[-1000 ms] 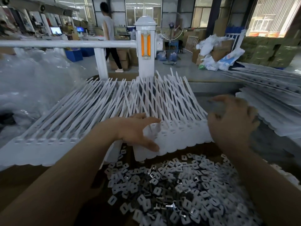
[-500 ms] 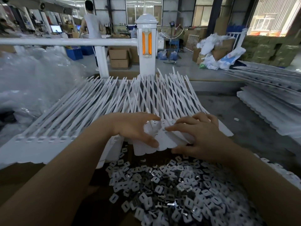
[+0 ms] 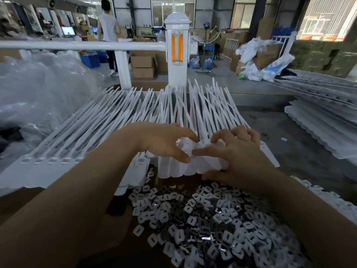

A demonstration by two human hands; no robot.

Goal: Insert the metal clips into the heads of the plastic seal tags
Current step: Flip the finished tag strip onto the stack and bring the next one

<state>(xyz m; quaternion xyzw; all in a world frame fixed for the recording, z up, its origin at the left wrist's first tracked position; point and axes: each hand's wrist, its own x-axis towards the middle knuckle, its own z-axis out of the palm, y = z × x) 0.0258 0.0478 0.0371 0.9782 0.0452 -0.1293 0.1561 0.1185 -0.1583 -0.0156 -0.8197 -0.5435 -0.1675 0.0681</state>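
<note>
White plastic seal-tag strip (image 3: pixel 193 167) lies between both hands: left hand (image 3: pixel 164 142) and right hand (image 3: pixel 237 151) pinch its heads, above loose grey metal clips (image 3: pixel 202 219).

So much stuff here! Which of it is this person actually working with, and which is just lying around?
In use: strip of white seal tags under left hand and right hand; metal clips.

Lying about: stacked tag strips, plastic bags, cardboard boxes, white railing.
</note>
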